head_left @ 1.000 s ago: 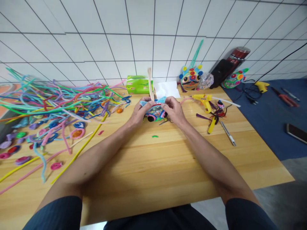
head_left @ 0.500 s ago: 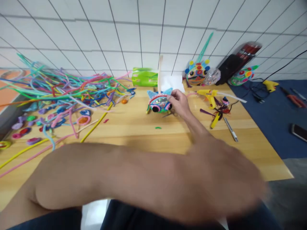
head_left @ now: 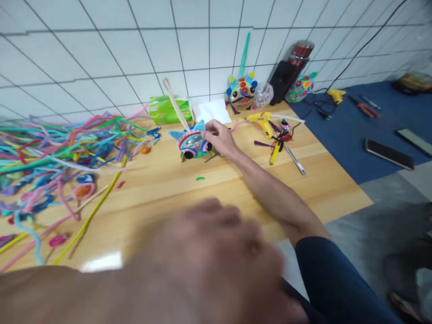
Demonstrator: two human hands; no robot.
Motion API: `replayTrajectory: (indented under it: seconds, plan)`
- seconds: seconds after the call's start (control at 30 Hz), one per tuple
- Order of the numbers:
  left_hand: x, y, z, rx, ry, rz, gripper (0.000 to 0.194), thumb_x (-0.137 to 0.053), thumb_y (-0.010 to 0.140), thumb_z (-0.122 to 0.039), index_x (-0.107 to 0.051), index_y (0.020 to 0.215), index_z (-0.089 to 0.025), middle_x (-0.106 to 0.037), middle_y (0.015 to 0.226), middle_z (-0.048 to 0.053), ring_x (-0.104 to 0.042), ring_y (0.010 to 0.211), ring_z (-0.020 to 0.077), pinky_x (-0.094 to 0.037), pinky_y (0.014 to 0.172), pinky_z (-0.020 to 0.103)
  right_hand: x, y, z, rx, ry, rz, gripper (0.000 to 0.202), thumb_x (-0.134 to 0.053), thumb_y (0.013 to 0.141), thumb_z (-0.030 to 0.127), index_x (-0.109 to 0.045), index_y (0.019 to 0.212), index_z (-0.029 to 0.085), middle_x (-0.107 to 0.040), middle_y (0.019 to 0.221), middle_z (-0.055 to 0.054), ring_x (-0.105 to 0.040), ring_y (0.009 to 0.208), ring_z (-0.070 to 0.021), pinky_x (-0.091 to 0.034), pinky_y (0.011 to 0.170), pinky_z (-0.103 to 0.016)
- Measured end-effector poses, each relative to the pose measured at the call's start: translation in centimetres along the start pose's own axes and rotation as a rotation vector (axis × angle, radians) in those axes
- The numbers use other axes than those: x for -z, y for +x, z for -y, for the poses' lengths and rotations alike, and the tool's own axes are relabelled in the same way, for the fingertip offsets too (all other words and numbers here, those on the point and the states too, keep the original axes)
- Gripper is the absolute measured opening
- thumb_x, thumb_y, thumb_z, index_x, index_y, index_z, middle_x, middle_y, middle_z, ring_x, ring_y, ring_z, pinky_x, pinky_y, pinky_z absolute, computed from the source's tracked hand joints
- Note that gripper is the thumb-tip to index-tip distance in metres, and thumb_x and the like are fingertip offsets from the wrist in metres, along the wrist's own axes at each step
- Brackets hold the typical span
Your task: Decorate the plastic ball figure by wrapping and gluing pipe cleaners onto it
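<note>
A craft animal (head_left: pixel 194 145) with a clear body, blue pipe-cleaner ears, a pink fringe and black eyes ringed in pink sits on the wooden table. A pale stick (head_left: pixel 176 105) rises from behind its head. My right hand (head_left: pixel 218 137) pinches it by the right side, near the ear and eye. Close to the camera, my left hand (head_left: pixel 216 256) is smeared by motion over the table's front, and its fingers cannot be read. Beneath the craft animal, partly hidden, lies what looks like a pair of scissors (head_left: pixel 212 157).
Pipe cleaners (head_left: pixel 67 144) heap up on the left. Behind stand a green packet (head_left: pixel 168 110), white paper (head_left: pixel 212 111), a finished craft animal (head_left: pixel 242 93) and a red flask (head_left: pixel 299 58). A yellow glue gun (head_left: pixel 262 120) and a utility knife (head_left: pixel 295 160) lie to the right.
My view has swung right, so the table's things appear further left. My left hand has moved left across the front. My right hand stays on the craft animal.
</note>
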State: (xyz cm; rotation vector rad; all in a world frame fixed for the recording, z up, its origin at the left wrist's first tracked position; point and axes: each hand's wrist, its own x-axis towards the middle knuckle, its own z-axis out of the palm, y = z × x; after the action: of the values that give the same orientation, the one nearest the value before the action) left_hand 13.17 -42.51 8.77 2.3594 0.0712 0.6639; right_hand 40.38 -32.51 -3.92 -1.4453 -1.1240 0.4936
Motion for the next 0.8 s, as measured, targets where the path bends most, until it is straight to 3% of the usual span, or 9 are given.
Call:
replayTrajectory:
  seconds: [0.07, 0.13, 0.2, 0.23, 0.3, 0.4, 0.5, 0.6, 0.8]
  plan:
    - [2.3, 1.3, 5.0, 0.109, 0.112, -0.07, 0.02, -0.079, 0.1, -0.062, -0.079, 0.104, -0.043, -0.077, 0.092, 0.007, -0.072, 0.086, 0.0341, -0.064, 0.088, 0.061, -0.1, -0.1, 0.1, 0.014, 0.028, 0.012, 0.034, -0.08, 0.087, 0.056, -0.065, 0.095, 0.027, -0.071, 0.092, 0.002, -0.068, 0.089, -0.0203, -0.058, 0.087, -0.036]
    - [3.6, 2.3, 11.1, 0.251, 0.236, -0.326, 0.036, -0.084, 0.093, -0.068, -0.074, 0.103, -0.035, -0.074, 0.103, 0.009, -0.07, 0.102, 0.0375, -0.059, 0.103, 0.065, -0.1, -0.2, 0.2, 0.023, 0.043, 0.017, 0.03, -0.077, 0.087, 0.053, -0.065, 0.095, 0.026, -0.073, 0.093, 0.001, -0.069, 0.089, -0.021, -0.057, 0.086, -0.037]
    - [3.6, 2.8, 16.6, 0.473, 0.171, -0.487, 0.066, -0.094, 0.078, -0.076, -0.069, 0.119, -0.03, -0.071, 0.128, 0.013, -0.069, 0.118, 0.0409, -0.057, 0.11, 0.067, -0.1, -0.3, 0.4, 0.023, 0.033, 0.015, 0.028, -0.076, 0.087, 0.052, -0.066, 0.095, 0.026, -0.075, 0.095, 0.0, -0.07, 0.09, -0.0217, -0.057, 0.084, -0.037]
    - [3.2, 2.9, 18.7, 0.593, 0.047, -0.518, 0.076, -0.094, 0.078, -0.075, -0.066, 0.131, -0.029, -0.068, 0.143, 0.014, -0.069, 0.125, 0.0408, -0.058, 0.112, 0.066, -0.2, -0.4, 0.5, 0.024, 0.019, 0.015, 0.027, -0.075, 0.087, 0.051, -0.066, 0.094, 0.027, -0.077, 0.096, -0.001, -0.071, 0.092, -0.022, -0.057, 0.084, -0.037]
    - [2.0, 3.2, 21.4, 0.695, -0.195, -0.599, 0.094, -0.099, 0.074, -0.076, -0.06, 0.145, -0.028, -0.06, 0.16, 0.018, -0.066, 0.14, 0.0429, -0.059, 0.115, 0.062, -0.3, -0.6, 0.9, 0.035, -0.018, 0.018, 0.025, -0.075, 0.088, 0.049, -0.066, 0.095, 0.026, -0.078, 0.101, -0.003, -0.072, 0.095, -0.0229, -0.056, 0.084, -0.037]
    - [0.4, 4.5, 22.2, 0.69, -0.493, -0.606, 0.105, -0.108, 0.063, -0.069, -0.061, 0.146, -0.025, -0.073, 0.143, 0.016, -0.073, 0.134, 0.039, -0.063, 0.112, 0.053, -0.7, -1.0, 1.5, 0.061, -0.085, 0.007, 0.02, -0.075, 0.09, 0.044, -0.067, 0.096, 0.027, -0.08, 0.107, -0.005, -0.072, 0.098, -0.0238, -0.056, 0.086, -0.038]
    - [-0.3, 5.9, 21.3, 0.597, -0.686, -0.547, 0.084, -0.109, 0.064, -0.063, -0.072, 0.127, -0.023, -0.083, 0.109, 0.007, -0.081, 0.099, 0.0287, -0.068, 0.094, 0.044, -0.8, -1.2, 1.8, 0.07, -0.124, -0.013, 0.02, -0.076, 0.089, 0.043, -0.067, 0.096, 0.027, -0.079, 0.109, -0.005, -0.071, 0.098, -0.0239, -0.057, 0.087, -0.038]
    - [-0.4, 6.6, 20.7, 0.584, -0.712, -0.579, 0.067, -0.112, 0.06, -0.056, -0.076, 0.105, -0.022, -0.083, 0.091, 0.002, -0.077, 0.078, 0.0215, -0.066, 0.079, 0.035, -0.3, -0.9, 1.9, 0.026, -0.065, 0.038, 0.027, -0.079, 0.086, 0.049, -0.07, 0.098, 0.026, -0.079, 0.107, -0.005, -0.07, 0.094, -0.0233, -0.057, 0.085, -0.038]
    - [-0.6, 6.7, 20.4, 0.621, -0.663, -0.646, 0.06, -0.111, 0.056, -0.053, -0.074, 0.09, -0.019, -0.079, 0.083, 0.0, -0.07, 0.07, 0.0167, -0.061, 0.069, 0.03, 3.0, 0.1, 2.8, -0.065, -0.011, 0.156, 0.026, -0.08, 0.084, 0.047, -0.07, 0.089, 0.024, -0.074, 0.086, 0.001, -0.063, 0.083, -0.0185, -0.048, 0.077, -0.032]
